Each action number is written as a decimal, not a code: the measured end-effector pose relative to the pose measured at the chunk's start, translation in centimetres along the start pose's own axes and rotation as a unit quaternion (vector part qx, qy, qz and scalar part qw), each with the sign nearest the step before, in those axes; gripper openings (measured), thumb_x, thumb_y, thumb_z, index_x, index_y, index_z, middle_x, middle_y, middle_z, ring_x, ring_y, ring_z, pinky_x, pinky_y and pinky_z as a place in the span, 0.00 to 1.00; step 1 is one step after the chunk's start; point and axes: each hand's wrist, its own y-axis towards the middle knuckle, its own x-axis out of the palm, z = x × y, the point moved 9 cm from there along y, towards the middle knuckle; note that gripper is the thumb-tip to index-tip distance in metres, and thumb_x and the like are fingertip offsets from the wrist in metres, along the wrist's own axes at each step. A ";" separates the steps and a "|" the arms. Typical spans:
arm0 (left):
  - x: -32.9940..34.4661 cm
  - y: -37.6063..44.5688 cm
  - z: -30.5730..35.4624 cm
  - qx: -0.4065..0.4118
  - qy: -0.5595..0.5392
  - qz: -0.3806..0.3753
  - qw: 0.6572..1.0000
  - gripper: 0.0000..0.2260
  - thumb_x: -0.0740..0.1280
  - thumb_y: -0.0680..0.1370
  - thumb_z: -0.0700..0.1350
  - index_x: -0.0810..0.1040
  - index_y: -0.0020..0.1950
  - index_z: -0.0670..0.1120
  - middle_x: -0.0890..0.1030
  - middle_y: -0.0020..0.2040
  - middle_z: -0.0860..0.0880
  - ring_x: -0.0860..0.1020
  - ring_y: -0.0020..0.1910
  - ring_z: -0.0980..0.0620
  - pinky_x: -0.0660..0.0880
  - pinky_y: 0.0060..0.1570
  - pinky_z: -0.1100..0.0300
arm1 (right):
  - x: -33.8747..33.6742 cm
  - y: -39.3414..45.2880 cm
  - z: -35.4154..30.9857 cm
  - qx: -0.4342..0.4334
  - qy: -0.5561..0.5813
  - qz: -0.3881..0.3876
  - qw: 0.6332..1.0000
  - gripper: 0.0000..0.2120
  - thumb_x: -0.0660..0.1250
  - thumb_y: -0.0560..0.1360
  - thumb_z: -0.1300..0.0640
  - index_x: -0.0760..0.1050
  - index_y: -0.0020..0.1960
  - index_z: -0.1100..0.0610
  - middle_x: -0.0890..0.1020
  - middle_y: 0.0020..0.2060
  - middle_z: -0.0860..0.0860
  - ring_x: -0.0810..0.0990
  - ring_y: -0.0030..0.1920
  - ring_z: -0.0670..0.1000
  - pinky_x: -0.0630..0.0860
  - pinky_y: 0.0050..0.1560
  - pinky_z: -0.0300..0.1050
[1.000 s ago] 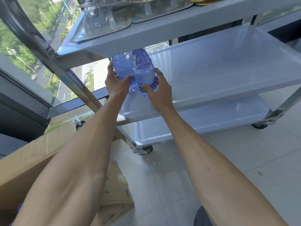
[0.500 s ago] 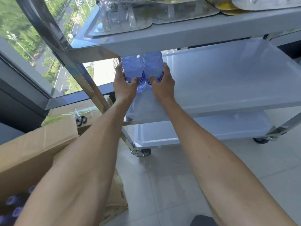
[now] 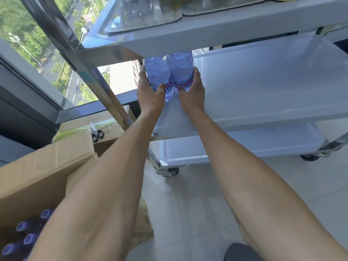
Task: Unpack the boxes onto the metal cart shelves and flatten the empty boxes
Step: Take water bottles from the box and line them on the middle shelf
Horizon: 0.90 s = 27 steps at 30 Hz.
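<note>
Two clear blue water bottles stand side by side at the left end of the cart's middle shelf [image 3: 263, 95]. My left hand [image 3: 149, 95] wraps the left bottle [image 3: 157, 74]. My right hand [image 3: 194, 91] grips the right bottle [image 3: 181, 72]. Both bottle tops are hidden behind the top shelf [image 3: 207, 32]. An open cardboard box [image 3: 43, 166] sits at lower left, with several purple bottle caps [image 3: 28, 238] showing inside.
The cart's bottom shelf [image 3: 244, 146] rolls on castors [image 3: 167, 171] over a tiled floor. Clear plastic packs lie on the top shelf. Scissors [image 3: 97, 131] rest on a second box by the window. A steel cart post [image 3: 84, 72] runs diagonally left of my hands.
Both hands have pushed the two bottles further back along the middle shelf, under the top shelf. My view has tipped down, showing the box with bottle caps.
</note>
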 end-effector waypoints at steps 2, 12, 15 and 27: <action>-0.1 -0.7 -0.1 -0.008 -0.016 0.019 1.000 0.29 0.68 0.77 0.35 0.64 0.77 0.46 0.79 0.64 0.45 0.78 0.62 0.49 0.75 0.61 0.61 | -0.1 -0.1 -0.1 -0.010 -0.035 0.013 0.999 0.35 0.71 0.74 0.61 0.59 0.77 0.62 0.70 0.69 0.59 0.71 0.69 0.56 0.67 0.65 0.41; -0.3 -0.6 -1.8 0.001 -0.040 0.000 0.999 0.26 0.67 0.79 0.36 0.66 0.76 0.47 0.79 0.64 0.48 0.77 0.63 0.55 0.72 0.55 0.74 | -0.5 -0.3 0.4 -0.030 -0.044 0.037 0.998 0.34 0.73 0.74 0.62 0.62 0.76 0.63 0.72 0.70 0.58 0.72 0.69 0.56 0.66 0.68 0.41; -0.3 -0.5 -2.2 -0.006 -0.052 -0.015 0.998 0.25 0.67 0.79 0.36 0.67 0.75 0.48 0.79 0.65 0.47 0.76 0.66 0.55 0.74 0.61 0.66 | -0.7 -0.4 0.5 -0.031 -0.024 0.041 0.998 0.33 0.74 0.73 0.62 0.64 0.75 0.63 0.74 0.69 0.57 0.74 0.68 0.56 0.68 0.68 0.44; -2.0 -3.5 -2.3 -0.062 0.136 -0.002 0.989 0.30 0.63 0.82 0.53 0.57 0.80 0.47 0.66 0.77 0.45 0.65 0.75 0.45 0.63 0.71 0.51 | -0.6 -3.0 0.0 0.007 -0.284 -0.004 0.959 0.42 0.68 0.75 0.54 0.49 0.81 0.56 0.60 0.76 0.61 0.61 0.75 0.60 0.60 0.73 0.55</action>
